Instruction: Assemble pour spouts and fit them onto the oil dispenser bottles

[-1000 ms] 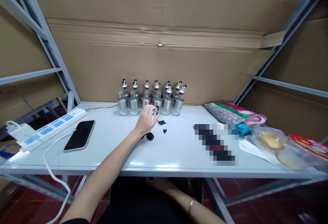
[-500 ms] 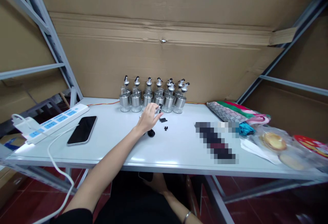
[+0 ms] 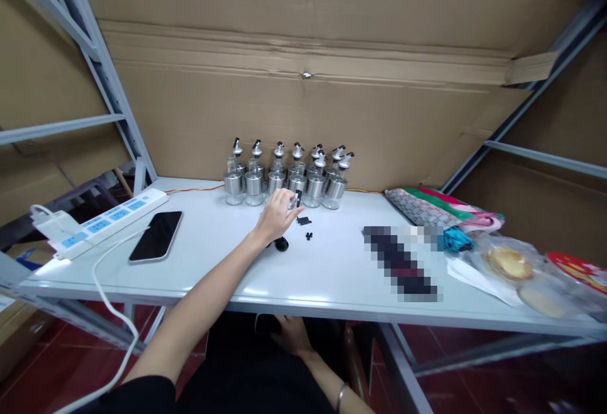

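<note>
My left hand (image 3: 276, 214) reaches across the white table (image 3: 332, 278) and pinches a small black-and-silver part (image 3: 298, 198) just in front of a cluster of several glass bottles (image 3: 289, 177) with steel bands and pour spouts. A round black piece (image 3: 281, 244) lies beside my wrist. More small black bits (image 3: 306, 227) lie just right of my fingers. My right hand (image 3: 290, 333) is low, under the table's front edge, touching a dark flat object (image 3: 266, 323); its grip is hidden.
A black phone (image 3: 156, 236) lies at the left next to a white power strip (image 3: 104, 218) whose cable (image 3: 102, 278) hangs over the edge. At the right are a patterned pouch (image 3: 427, 208), a blurred-out item (image 3: 401, 259) and bagged food (image 3: 507, 262). Cardboard lines the back.
My left hand has crept slightly forward towards the bottles with the small part in its fingers. My right hand under the table has come more into view as the camera drifted.
</note>
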The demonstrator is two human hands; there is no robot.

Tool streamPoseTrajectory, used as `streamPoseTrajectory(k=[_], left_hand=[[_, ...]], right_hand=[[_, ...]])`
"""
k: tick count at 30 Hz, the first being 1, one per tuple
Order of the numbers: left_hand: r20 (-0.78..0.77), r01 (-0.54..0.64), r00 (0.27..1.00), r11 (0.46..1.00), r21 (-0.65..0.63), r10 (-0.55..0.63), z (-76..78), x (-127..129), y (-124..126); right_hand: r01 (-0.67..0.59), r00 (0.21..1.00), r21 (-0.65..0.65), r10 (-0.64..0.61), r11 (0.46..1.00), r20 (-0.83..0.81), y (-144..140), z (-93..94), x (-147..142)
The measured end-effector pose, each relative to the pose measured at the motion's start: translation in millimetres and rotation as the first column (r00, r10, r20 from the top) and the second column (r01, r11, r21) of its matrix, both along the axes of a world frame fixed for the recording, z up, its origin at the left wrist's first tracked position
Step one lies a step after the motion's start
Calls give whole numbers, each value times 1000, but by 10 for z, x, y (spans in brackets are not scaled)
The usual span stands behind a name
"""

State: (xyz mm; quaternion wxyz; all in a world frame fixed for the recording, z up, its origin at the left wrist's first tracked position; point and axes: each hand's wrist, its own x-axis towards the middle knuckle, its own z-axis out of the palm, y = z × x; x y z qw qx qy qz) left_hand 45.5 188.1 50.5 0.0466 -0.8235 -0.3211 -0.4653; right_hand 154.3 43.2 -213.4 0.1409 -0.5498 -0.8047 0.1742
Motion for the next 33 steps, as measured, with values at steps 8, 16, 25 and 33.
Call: streamPoseTrajectory(k=[8, 16, 25, 33], left_hand=[[0, -19, 1000, 999, -32, 19, -1, -15, 17], [-54, 6, 999, 997, -80, -10, -8, -10, 4], [82, 50, 996, 974, -219, -33, -54, 8, -10], [187, 121, 980, 947, -297, -66, -78, 25, 23]], right_hand=[[27, 1000, 5, -28, 1000, 11, -9, 63, -8], [74, 997, 36, -75, 997, 10, -14, 56, -18], [99, 995, 74, -100, 992, 6, -12, 13, -6], [101, 995, 102, -102, 990, 4, -3, -4, -2]])
